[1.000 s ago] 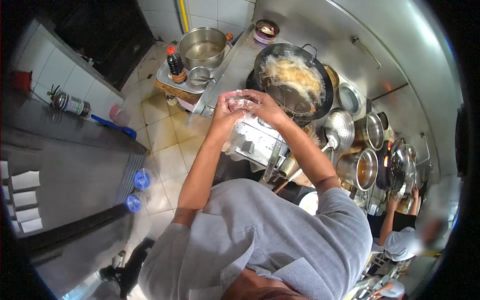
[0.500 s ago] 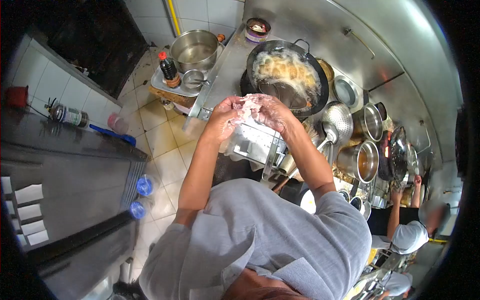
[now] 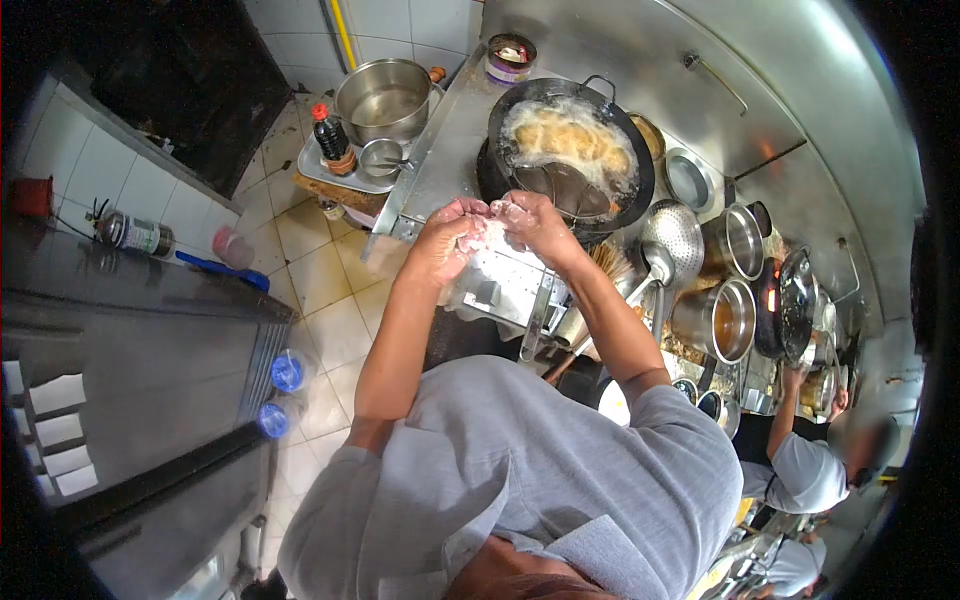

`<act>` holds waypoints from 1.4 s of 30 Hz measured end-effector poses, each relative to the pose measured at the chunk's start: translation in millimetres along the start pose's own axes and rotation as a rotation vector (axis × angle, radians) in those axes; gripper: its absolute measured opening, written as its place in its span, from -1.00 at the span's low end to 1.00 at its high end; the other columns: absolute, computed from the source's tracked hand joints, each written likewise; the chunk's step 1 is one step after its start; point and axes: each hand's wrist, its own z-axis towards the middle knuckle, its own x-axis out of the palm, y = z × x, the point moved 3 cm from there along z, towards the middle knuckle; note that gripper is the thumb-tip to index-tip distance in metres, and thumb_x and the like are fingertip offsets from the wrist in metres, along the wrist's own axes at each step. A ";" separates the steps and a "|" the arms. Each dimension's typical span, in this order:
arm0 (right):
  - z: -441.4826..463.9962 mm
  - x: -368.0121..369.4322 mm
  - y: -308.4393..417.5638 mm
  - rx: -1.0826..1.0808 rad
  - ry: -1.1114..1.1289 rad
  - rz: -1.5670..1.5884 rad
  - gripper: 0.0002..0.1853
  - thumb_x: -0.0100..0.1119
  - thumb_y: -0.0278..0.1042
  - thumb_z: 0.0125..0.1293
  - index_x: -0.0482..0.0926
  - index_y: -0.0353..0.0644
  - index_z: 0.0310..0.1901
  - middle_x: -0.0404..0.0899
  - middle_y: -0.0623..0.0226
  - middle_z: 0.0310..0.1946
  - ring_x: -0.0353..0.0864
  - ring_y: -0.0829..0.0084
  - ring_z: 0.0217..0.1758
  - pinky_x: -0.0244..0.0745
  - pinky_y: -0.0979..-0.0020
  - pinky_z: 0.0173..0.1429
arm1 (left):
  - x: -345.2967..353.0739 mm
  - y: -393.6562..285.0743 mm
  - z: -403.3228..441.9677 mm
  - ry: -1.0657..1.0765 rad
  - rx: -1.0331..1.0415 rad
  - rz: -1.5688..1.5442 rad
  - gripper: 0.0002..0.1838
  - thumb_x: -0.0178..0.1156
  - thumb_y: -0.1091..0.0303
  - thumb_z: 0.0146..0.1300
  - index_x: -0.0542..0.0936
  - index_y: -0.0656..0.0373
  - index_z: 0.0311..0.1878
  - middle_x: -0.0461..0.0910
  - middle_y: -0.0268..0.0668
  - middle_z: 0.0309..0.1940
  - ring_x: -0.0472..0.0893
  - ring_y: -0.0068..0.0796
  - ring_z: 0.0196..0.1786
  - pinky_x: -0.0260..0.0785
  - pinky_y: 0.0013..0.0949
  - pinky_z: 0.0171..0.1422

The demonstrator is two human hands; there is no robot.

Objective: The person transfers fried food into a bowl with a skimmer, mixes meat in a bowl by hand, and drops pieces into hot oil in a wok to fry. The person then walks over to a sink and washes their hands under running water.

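Observation:
My left hand (image 3: pixel 446 243) and my right hand (image 3: pixel 540 228) are close together, fingers curled in and dusted with white. Between them is a pale, floured piece of raw meat (image 3: pixel 492 238), mostly hidden by the fingers, and both hands grip it. Just beyond my hands, a black wok (image 3: pixel 648 190) holds bubbling oil with golden pieces (image 3: pixel 572 140) frying in it. A round wire strainer (image 3: pixel 548 190) sits at the wok's near side.
To the right are a perforated ladle (image 3: pixel 675 240) and steel pots (image 3: pixel 728 322). At left, a tray (image 3: pixel 318 172) bears a dark sauce bottle (image 3: pixel 333 138) beside a large pot (image 3: pixel 385 95). A co-worker (image 3: pixel 808 470) stands at far right.
My fingers have closed in more, and less of the meat shows. My right hand has turned inward. The co-worker's hands have shifted downward.

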 end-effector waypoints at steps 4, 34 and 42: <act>-6.3 -10.6 -1.0 0.397 0.344 0.805 -0.79 0.09 -0.21 0.44 0.50 -0.20 -0.19 0.49 0.39 -0.51 0.47 0.55 -0.45 0.41 0.48 -0.41 | 5.2 3.2 1.2 0.063 -0.143 -0.139 -0.72 0.20 0.60 0.04 0.52 0.28 -0.11 0.59 -0.16 -0.21 0.61 -0.29 -0.14 0.50 -0.32 0.00; 1.4 -106.0 -59.3 0.335 -0.212 0.774 -0.64 0.08 0.08 0.40 0.32 0.08 -0.45 0.24 0.58 -0.62 0.17 0.65 -0.64 0.11 0.54 -0.56 | -31.4 4.1 17.6 -0.055 0.054 -0.364 -0.76 0.13 0.63 0.18 0.52 0.30 -0.06 0.57 -0.10 -0.13 0.58 -0.22 -0.08 0.51 -0.25 0.01; 66.6 -232.5 -146.5 0.083 -0.231 -1.041 -0.48 -0.08 0.07 0.42 0.53 -0.33 -0.07 0.59 -0.25 -0.36 0.59 -0.18 -0.26 0.49 0.00 -0.16 | -22.4 1.6 8.0 -0.271 0.093 -0.449 -0.75 0.11 0.61 0.20 0.51 0.35 -0.03 0.58 -0.07 -0.13 0.59 -0.21 -0.05 0.50 -0.23 0.03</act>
